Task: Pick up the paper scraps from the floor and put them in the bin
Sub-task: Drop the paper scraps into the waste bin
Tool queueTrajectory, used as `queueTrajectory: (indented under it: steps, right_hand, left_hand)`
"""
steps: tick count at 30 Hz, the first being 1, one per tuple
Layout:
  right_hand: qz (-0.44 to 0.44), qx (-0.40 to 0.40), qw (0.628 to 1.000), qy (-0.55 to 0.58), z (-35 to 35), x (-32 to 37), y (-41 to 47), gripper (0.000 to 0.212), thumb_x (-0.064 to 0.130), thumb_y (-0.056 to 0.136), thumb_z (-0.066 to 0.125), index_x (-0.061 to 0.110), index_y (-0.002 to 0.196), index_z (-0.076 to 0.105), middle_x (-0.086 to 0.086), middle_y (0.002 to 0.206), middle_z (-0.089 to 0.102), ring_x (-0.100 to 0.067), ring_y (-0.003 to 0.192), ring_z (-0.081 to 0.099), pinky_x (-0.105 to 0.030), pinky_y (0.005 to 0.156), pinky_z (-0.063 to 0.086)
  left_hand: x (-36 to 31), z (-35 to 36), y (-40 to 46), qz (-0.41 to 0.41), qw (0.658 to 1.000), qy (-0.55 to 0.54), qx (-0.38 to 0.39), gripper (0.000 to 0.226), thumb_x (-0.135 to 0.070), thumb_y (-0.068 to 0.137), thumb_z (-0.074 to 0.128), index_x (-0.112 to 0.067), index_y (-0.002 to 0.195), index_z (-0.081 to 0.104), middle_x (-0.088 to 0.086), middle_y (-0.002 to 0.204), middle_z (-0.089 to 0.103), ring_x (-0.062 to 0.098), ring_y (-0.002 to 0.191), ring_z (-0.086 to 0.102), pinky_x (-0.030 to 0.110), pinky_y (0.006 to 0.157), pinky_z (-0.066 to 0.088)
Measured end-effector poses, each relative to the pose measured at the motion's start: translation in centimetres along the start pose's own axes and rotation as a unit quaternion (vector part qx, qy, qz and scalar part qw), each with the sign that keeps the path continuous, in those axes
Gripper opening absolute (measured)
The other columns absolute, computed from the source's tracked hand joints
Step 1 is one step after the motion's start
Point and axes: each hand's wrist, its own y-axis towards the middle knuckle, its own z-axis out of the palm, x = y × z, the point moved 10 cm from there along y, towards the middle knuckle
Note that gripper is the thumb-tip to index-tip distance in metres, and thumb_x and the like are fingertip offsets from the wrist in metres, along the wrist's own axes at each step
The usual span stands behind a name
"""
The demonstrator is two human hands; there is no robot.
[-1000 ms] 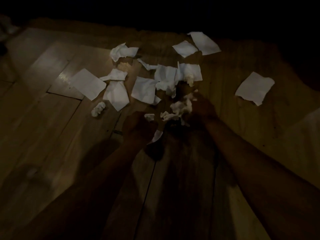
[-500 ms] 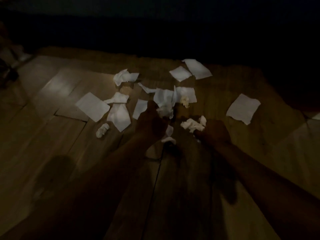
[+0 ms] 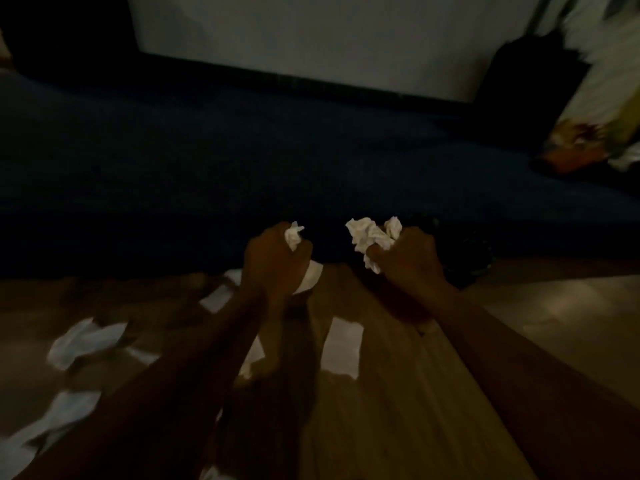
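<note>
The room is dim. My left hand (image 3: 275, 263) is raised above the wooden floor, fisted around a crumpled white paper scrap (image 3: 293, 235) that pokes out of the top. My right hand (image 3: 410, 258) is level with it and grips a bigger wad of crumpled scraps (image 3: 369, 239). Several white scraps lie blurred on the floor below my forearms, one flat piece (image 3: 341, 348) between them and others at the left (image 3: 86, 341). A dark round shape (image 3: 474, 254) sits just right of my right hand; I cannot tell whether it is the bin.
A dark blue rug or mattress (image 3: 173, 168) spreads across the middle, beyond the wooden floor (image 3: 398, 410). A pale wall (image 3: 311, 36) stands behind it. A dark object (image 3: 530, 84) and a colourful blurred thing (image 3: 595, 109) are at the upper right.
Both hands have lifted off the floor holding crumpled scraps. The view has tilted upward, so the scrap pile has slid to the lower left and the wall has come into sight.
</note>
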Motion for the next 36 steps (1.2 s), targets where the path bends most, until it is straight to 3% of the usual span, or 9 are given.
queueTrajectory:
  steps: [5,9,19,24,27,29,31,34,36]
  right_hand:
    - [0.018,-0.042,0.998,-0.044,-6.8,1.9,3.2,0.035,0.035,0.080,0.072,0.005,0.094,0.063,-0.007,0.088,0.066,-0.015,0.071,0.061,-0.022,0.051,0.043]
    - [0.000,-0.072,0.994,-0.079,-11.4,1.3,6.0,0.030,0.035,0.080,0.071,0.008,0.080,0.057,0.001,0.071,0.057,-0.011,0.062,0.056,-0.020,0.045,0.036]
    - [0.102,-0.116,0.988,-0.016,-11.2,-14.2,14.3,0.042,0.038,0.080,0.069,0.003,0.103,0.064,-0.011,0.097,0.069,-0.019,0.075,0.061,-0.028,0.061,0.047]
    - [0.139,-0.128,0.982,0.025,-10.1,-18.3,16.8,0.041,0.035,0.081,0.070,0.003,0.106,0.063,-0.011,0.097,0.069,-0.022,0.079,0.063,-0.030,0.065,0.048]
    - [0.137,-0.135,0.981,0.038,-9.8,-19.8,18.2,0.035,0.035,0.083,0.068,0.009,0.105,0.062,-0.006,0.093,0.068,-0.018,0.076,0.060,-0.029,0.064,0.045]
    - [0.116,-0.143,0.982,0.036,-9.7,-20.0,19.3,0.032,0.037,0.084,0.065,0.013,0.105,0.062,-0.005,0.096,0.069,-0.016,0.077,0.061,-0.030,0.064,0.046]
    - [0.109,-0.131,0.985,0.025,-9.1,-20.6,20.6,0.050,0.049,0.080,0.063,0.015,0.116,0.059,-0.010,0.108,0.066,-0.021,0.090,0.063,-0.033,0.074,0.051]
    - [0.155,-0.001,0.987,-0.048,-5.9,-22.7,22.3,0.102,0.084,0.059,0.050,0.023,0.141,0.040,-0.017,0.142,0.044,-0.034,0.124,0.048,-0.046,0.101,0.043]
    - [0.176,0.064,0.981,-0.043,-4.6,-23.7,22.5,0.106,0.093,0.055,0.041,0.029,0.138,0.045,-0.013,0.145,0.044,-0.037,0.127,0.046,-0.052,0.106,0.038]
  left_hand:
    - [-7.2,1.4,3.6,0.037,0.998,-0.041,0.026,0.030,-0.030,0.097,0.051,-0.019,0.069,0.054,-0.003,0.068,0.054,0.014,0.068,0.057,0.022,0.052,0.039]
    - [-13.8,5.4,5.4,0.095,0.992,-0.063,0.050,0.039,-0.039,0.100,0.045,-0.020,0.066,0.053,-0.001,0.067,0.058,0.009,0.061,0.055,0.024,0.051,0.038]
    - [-16.7,18.5,9.0,0.029,0.992,-0.109,0.050,0.046,-0.046,0.100,0.039,-0.014,0.079,0.064,0.000,0.078,0.064,0.013,0.068,0.059,0.020,0.049,0.034]
    - [-16.3,22.8,10.7,-0.058,0.982,-0.168,0.056,0.048,-0.048,0.100,0.037,-0.009,0.090,0.064,0.003,0.085,0.063,0.019,0.080,0.060,0.029,0.062,0.042]
    - [-16.5,24.8,11.2,-0.076,0.979,-0.181,0.061,0.055,-0.050,0.099,0.036,-0.003,0.113,0.063,0.016,0.111,0.065,0.033,0.104,0.062,0.041,0.085,0.050]
    - [-16.1,26.2,11.6,-0.135,0.970,-0.186,0.077,0.058,-0.052,0.099,0.037,-0.003,0.122,0.058,0.013,0.117,0.061,0.031,0.113,0.058,0.034,0.083,0.045]
    - [-16.2,27.2,12.0,-0.183,0.955,-0.210,0.099,0.057,-0.052,0.098,0.039,-0.005,0.126,0.054,0.012,0.120,0.058,0.028,0.114,0.056,0.031,0.078,0.039]
    - [-16.4,27.9,13.2,-0.199,0.941,-0.255,0.097,0.058,-0.051,0.095,0.046,-0.008,0.134,0.049,0.012,0.130,0.055,0.027,0.115,0.055,0.033,0.077,0.040]
    - [-16.4,28.0,14.2,-0.196,0.928,-0.307,0.074,0.056,-0.045,0.092,0.053,-0.007,0.134,0.049,0.014,0.131,0.056,0.031,0.116,0.056,0.039,0.084,0.047]
